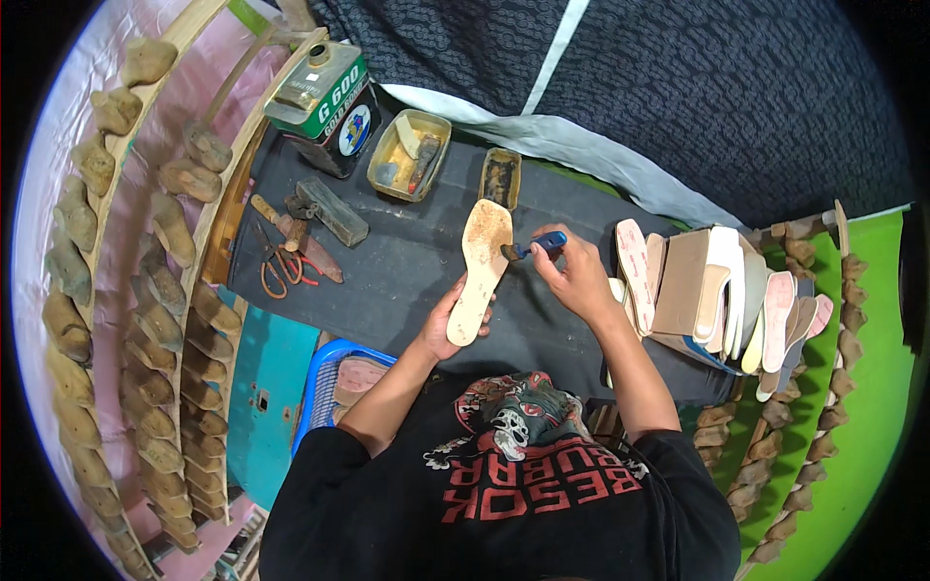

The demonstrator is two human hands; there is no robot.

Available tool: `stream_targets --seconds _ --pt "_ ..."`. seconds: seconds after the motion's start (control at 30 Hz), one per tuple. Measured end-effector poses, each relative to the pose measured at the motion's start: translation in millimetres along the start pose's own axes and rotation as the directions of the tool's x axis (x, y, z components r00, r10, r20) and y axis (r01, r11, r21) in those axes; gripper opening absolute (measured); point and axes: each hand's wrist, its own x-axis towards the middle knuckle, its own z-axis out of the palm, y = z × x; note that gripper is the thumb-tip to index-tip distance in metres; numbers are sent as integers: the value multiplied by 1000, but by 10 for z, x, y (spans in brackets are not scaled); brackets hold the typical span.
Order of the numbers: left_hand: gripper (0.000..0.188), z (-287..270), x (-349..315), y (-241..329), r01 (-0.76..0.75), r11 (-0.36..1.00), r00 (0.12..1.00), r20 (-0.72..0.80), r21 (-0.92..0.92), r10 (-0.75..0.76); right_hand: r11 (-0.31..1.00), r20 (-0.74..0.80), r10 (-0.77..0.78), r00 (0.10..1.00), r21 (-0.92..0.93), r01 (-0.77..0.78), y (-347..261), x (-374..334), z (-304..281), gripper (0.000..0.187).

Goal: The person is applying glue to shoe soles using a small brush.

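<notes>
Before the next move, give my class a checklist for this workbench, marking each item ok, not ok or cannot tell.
1. Pale, sole-shaped insole held: ok, left hand on its near end.
2. Blue-handled brush held: ok, right hand grips it.
3. Brush tip touching insole: cannot tell.
4. Insole face evenly coloured: not ok, far end browner.
5. Orange-handled scissors clear of both hands: ok.
</notes>
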Motion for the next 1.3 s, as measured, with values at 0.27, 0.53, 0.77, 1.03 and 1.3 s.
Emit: stream_targets --seconds 0.27,0.53,0.77,1.03,1.3 --pt "45 175 35 -101 7 999 994 -111 41 -3 982 -46 -182 982 51 184 121 -379 76 19" --pt "46 260 72 -284 50 996 997 -65 73 -45 975 -204 -217 955 -1 222 270 -495 -134 18" --pt "45 157 123 -491 114 993 993 -38 -16 -115 988 -142 -147 979 21 152 316 -558 -184 18" --pt "48 143 202 -530 163 986 987 16 -28 -163 971 -103 -215 971 -124 202 172 -587 -245 20" --pt "48 60 19 -448 211 977 975 79 -21 -208 999 -214 -33 976 -3 33 72 -719 -174 19"
